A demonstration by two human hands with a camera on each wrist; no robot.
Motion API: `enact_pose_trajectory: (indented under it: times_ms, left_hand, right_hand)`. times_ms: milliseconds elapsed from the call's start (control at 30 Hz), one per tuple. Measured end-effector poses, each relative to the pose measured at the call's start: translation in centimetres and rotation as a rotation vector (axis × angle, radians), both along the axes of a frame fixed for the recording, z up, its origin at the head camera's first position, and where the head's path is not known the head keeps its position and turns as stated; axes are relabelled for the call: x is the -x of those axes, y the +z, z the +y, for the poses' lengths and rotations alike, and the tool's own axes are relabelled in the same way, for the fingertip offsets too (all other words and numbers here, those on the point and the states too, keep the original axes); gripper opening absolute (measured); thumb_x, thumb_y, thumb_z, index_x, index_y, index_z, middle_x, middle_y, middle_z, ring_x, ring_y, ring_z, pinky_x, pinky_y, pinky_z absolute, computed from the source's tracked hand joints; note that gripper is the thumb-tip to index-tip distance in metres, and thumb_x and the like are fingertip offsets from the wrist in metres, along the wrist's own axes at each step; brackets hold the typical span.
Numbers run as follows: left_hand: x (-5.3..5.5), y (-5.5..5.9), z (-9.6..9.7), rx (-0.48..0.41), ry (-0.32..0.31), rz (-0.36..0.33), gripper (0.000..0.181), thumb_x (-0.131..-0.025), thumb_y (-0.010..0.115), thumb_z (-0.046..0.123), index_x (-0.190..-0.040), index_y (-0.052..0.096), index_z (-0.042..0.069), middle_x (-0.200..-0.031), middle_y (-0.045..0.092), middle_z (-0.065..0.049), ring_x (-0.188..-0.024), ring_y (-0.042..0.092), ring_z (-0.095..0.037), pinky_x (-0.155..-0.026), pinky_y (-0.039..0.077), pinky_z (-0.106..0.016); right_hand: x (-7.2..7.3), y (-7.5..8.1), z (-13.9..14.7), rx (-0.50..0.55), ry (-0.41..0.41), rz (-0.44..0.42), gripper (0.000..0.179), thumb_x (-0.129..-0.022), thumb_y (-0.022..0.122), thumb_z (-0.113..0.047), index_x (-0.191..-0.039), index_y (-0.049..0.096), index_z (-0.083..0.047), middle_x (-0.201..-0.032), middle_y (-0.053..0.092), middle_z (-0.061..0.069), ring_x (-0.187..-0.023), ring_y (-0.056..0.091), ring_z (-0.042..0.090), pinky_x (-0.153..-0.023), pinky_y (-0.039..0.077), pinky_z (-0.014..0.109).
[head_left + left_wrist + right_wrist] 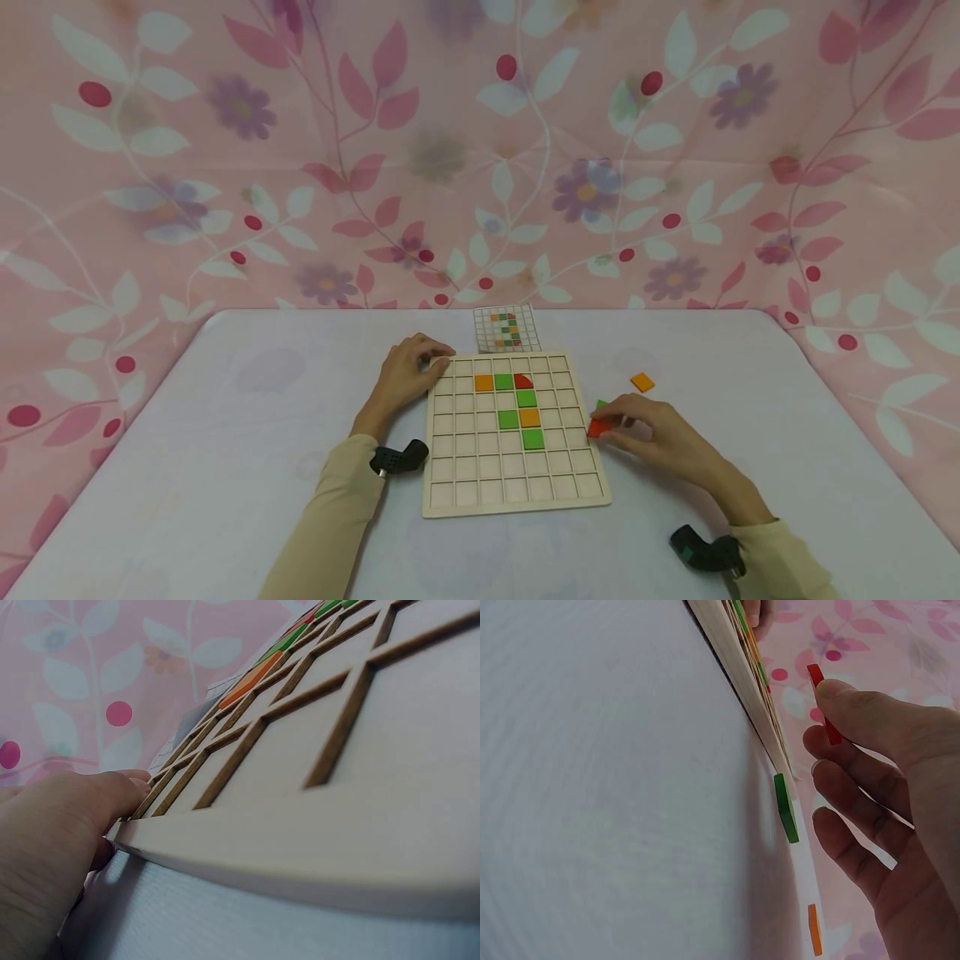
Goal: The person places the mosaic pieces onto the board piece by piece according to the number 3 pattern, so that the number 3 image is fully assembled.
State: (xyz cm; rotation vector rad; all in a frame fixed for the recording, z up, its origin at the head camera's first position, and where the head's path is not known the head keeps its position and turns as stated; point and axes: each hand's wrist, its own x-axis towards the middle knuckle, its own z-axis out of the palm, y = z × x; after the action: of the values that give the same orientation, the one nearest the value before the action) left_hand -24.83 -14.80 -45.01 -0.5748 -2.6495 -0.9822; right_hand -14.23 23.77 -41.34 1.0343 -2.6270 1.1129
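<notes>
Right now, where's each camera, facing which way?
Head: worn on the head, looks forward and down at the board; left hand, right hand, sleeves show.
Left wrist: worn there, looks across the board toward the flowered cloth; left hand shows.
Right wrist: worn there, looks along the board's side toward the cloth; right hand, left fingers show.
Shared by head and right wrist: red tile.

Dim light, soft shadows, little glare

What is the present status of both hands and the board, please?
Left hand holds board at far left corner. Right hand pinches red tile near board's right edge. Board partly filled. Loose green tile nearby, probably not blocking.
</notes>
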Motion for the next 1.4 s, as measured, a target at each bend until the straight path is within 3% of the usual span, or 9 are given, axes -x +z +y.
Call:
enact_pose_trajectory:
  times_ms: [300,633,1000,1400]
  left_hand:
    - [0.1,-0.1,0.0,-0.001,0.001,0.005,0.013,-0.088,0.066,0.025,-0.099,0.073,0.022,-0.09,0.063,0.0,-0.079,0.05,-0.016,-0.074,0.031,-0.032]
    - [0.1,0.0,0.0,-0.002,0.009,-0.011,0.014,-0.088,0.066,0.023,-0.1,0.073,0.022,-0.092,0.064,0.0,-0.08,0.051,-0.017,-0.075,0.03,-0.032]
    - [0.1,0.0,0.1,0.001,0.008,-0.005,0.013,-0.088,0.066,0.023,-0.099,0.073,0.021,-0.091,0.064,0.0,-0.08,0.052,-0.017,-0.074,0.032,-0.033]
    - [0.1,0.1,0.1,-0.006,0.006,-0.019,0.013,-0.088,0.066,0.024,-0.099,0.073,0.022,-0.092,0.064,0.0,-0.08,0.051,-0.016,-0.075,0.032,-0.033]
  right_hand:
    - [-0.2,0.2,-1.0,-0.036,0.007,-0.061,0.029,-0.083,0.072,-0.019,-0.111,0.067,-0.016,-0.099,0.065,-0.013,-0.083,0.053,0.002,-0.076,0.045,0.018]
    - [-0.3,0.2,-1.8,-0.059,0.027,-0.071,0.029,-0.082,0.072,-0.014,-0.111,0.066,-0.016,-0.099,0.064,-0.013,-0.084,0.053,0.0,-0.075,0.047,0.019]
    - [-0.5,0.4,-2.7,-0.086,0.042,-0.107,0.027,-0.086,0.069,-0.023,-0.112,0.068,-0.018,-0.105,0.064,-0.013,-0.088,0.054,0.003,-0.076,0.047,0.021]
    - [-0.2,0.4,-4.3,-0.119,0.075,-0.06,0.027,-0.084,0.071,-0.022,-0.111,0.068,-0.021,-0.104,0.061,-0.013,-0.088,0.054,0.007,-0.074,0.047,0.023]
